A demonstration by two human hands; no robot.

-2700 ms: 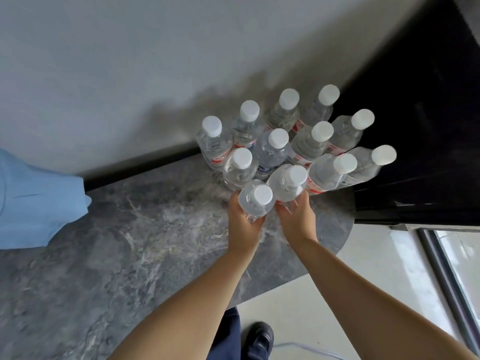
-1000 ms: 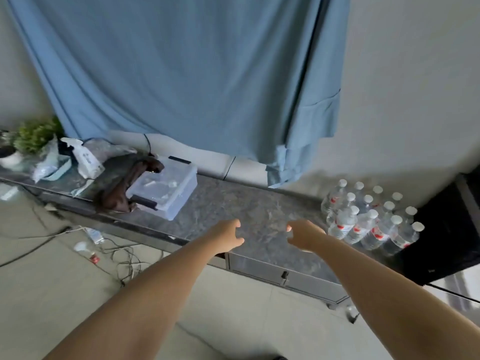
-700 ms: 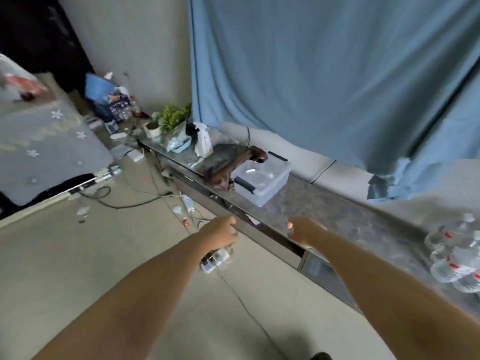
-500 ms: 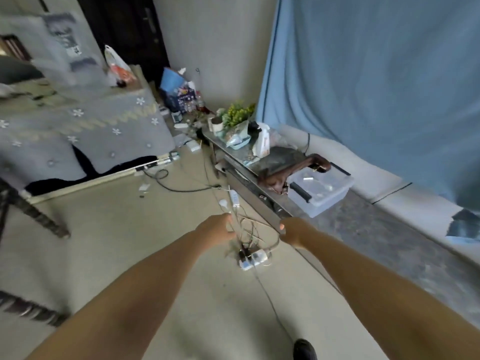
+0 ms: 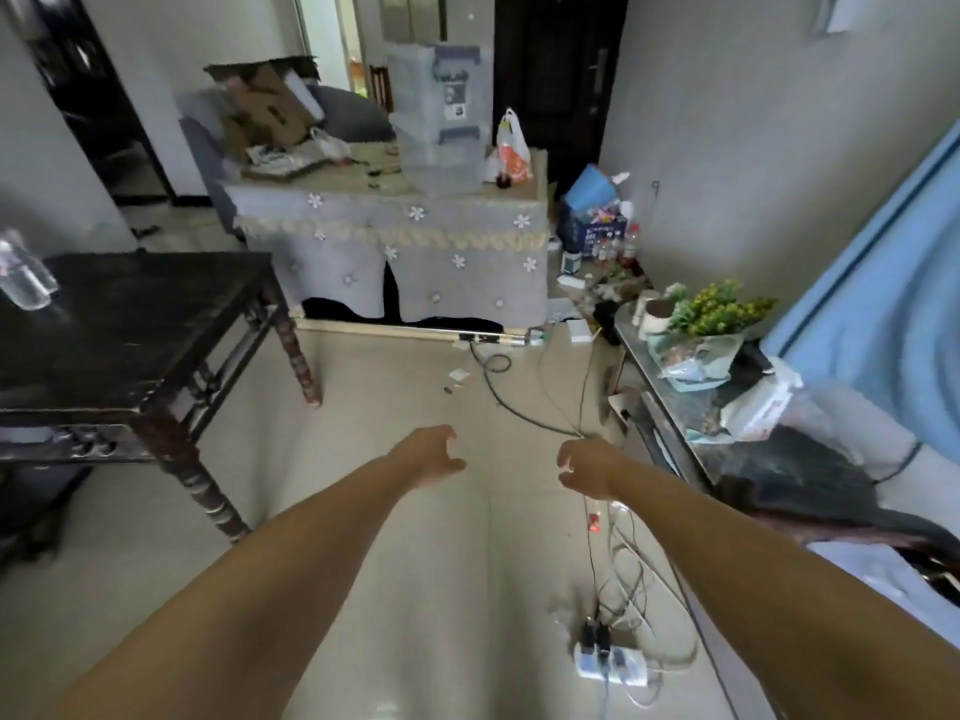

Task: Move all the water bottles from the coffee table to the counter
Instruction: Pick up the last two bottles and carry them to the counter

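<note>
A clear water bottle [image 5: 22, 272] stands on the dark wooden coffee table [image 5: 124, 324] at the far left edge. My left hand [image 5: 428, 456] and my right hand [image 5: 584, 467] reach out over the tiled floor in the middle, fingers loosely curled, holding nothing. Both are well away from the table. The marble counter [image 5: 691, 407] runs along the right side; its stretch with the group of bottles is out of view.
A power strip [image 5: 610, 665] with tangled cables lies on the floor at lower right. A grey cloth-covered table [image 5: 395, 252] with plastic boxes and bags stands ahead. A potted plant [image 5: 714, 309] and packets sit on the counter. A blue curtain [image 5: 883, 304] hangs at right.
My hands let go of the bottles set with the group on the counter. The view swung left, away from the counter, toward the coffee table. Both hands stay empty.
</note>
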